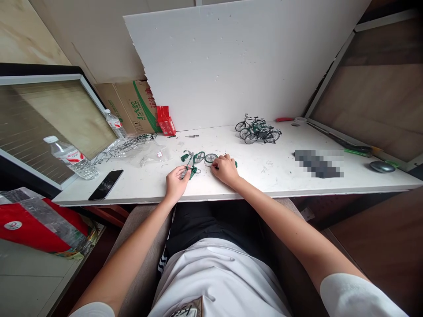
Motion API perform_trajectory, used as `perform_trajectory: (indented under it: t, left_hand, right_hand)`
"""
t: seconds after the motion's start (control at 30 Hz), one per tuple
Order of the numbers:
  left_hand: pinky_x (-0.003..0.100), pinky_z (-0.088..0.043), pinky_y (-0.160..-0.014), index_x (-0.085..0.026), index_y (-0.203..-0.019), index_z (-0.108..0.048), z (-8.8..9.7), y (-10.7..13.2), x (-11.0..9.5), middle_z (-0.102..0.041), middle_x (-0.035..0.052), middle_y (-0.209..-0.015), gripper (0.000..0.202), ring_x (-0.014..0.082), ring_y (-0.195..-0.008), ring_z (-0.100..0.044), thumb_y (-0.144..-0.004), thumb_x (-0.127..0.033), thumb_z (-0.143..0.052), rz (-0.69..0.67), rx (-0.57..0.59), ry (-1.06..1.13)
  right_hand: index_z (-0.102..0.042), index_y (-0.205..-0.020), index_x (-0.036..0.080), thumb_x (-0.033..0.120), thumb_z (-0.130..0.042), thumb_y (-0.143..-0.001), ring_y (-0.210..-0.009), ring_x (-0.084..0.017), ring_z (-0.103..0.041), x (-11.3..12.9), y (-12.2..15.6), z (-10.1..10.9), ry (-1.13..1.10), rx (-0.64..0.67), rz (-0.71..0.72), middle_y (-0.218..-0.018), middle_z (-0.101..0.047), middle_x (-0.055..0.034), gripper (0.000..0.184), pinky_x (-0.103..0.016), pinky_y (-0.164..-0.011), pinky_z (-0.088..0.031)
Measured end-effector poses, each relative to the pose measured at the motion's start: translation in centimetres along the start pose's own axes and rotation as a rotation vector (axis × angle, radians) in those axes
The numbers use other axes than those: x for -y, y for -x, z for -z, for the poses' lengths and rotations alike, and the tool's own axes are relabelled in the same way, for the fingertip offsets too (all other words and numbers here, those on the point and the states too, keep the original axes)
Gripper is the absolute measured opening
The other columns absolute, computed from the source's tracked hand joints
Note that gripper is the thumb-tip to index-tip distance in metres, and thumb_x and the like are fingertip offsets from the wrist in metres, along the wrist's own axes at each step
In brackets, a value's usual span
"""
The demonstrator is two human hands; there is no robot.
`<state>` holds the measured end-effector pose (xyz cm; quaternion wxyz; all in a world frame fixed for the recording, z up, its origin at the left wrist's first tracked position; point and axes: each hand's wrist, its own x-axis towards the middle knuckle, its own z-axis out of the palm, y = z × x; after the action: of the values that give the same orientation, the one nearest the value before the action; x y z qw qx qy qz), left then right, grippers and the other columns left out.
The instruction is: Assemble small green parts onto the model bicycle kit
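A partly built green model bicycle (195, 159) lies on the white table (251, 176) near its front edge. My left hand (176, 181) pinches its green frame at the lower left, fingers closed on it. Just to the right, my right hand (225, 168) rests on the table with its fingers curled, pinching a small thin part beside a loose wheel (210, 157). What that part is, I cannot make out. Several finished model bicycles (257, 130) stand together further back on the table.
A black phone (105, 184) and a water bottle (72, 158) lie at the left, with a clear plastic bag of metal parts (132, 147) behind them. A red box (165, 120) stands by the white board. A black mouse (382, 166) sits far right.
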<state>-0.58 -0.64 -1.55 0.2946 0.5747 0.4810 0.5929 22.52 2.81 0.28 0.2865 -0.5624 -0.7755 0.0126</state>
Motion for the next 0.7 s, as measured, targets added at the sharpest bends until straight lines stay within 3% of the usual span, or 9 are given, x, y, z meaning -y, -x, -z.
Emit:
perform_trajectory:
  t: [0.13, 0.3, 0.53, 0.7]
  left_hand:
    - [0.041, -0.061, -0.104, -0.016, -0.106, -0.08, 0.0, 0.0, 0.0, -0.081, 0.0168, -0.116, 0.033, 0.0294, -0.115, -0.077, -0.084, -0.04, -0.084, -0.004, 0.002, 0.009]
    - [0.04, -0.061, -0.103, -0.015, -0.107, -0.079, 0.0, 0.1, -0.2, -0.081, 0.0173, -0.116, 0.033, 0.0293, -0.114, -0.078, -0.085, -0.039, -0.084, 0.004, 0.011, 0.015]
    - [0.037, -0.061, -0.097, -0.016, -0.107, -0.078, -0.1, 0.0, 0.0, -0.081, 0.0167, -0.117, 0.028, 0.0289, -0.115, -0.078, -0.087, -0.035, -0.079, 0.009, -0.009, -0.035]
    - [0.037, -0.061, -0.095, -0.016, -0.107, -0.078, -0.2, 0.1, 0.1, -0.082, 0.0165, -0.116, 0.025, 0.029, -0.115, -0.078, -0.088, -0.033, -0.077, -0.005, -0.017, -0.069]
  right_hand:
    - [-0.073, -0.103, 0.019, 0.024, -0.057, -0.105, -0.115, -0.038, -0.058, -0.1, -0.1, -0.2, 0.007, 0.002, 0.018, -0.114, -0.075, -0.0187, 0.017, -0.047, -0.089, -0.049]
    - [-0.068, -0.12, 0.019, 0.029, -0.047, -0.111, -0.098, -0.031, -0.065, 0.2, -0.2, -0.1, -0.126, -0.1, 0.009, -0.1, -0.077, -0.0142, 0.025, -0.041, -0.081, -0.048]
    - [-0.073, -0.109, 0.023, 0.036, -0.065, -0.103, -0.1, -0.024, -0.074, 2.1, 0.5, -0.2, -0.689, -0.181, 0.138, -0.111, -0.08, -0.0078, 0.016, -0.033, -0.077, -0.054]
    - [-0.082, -0.102, 0.023, 0.039, -0.077, -0.096, -0.092, -0.025, -0.077, 2.3, 0.7, -0.8, -0.829, -0.142, 0.095, -0.103, -0.083, -0.0081, 0.018, -0.036, -0.079, -0.059]
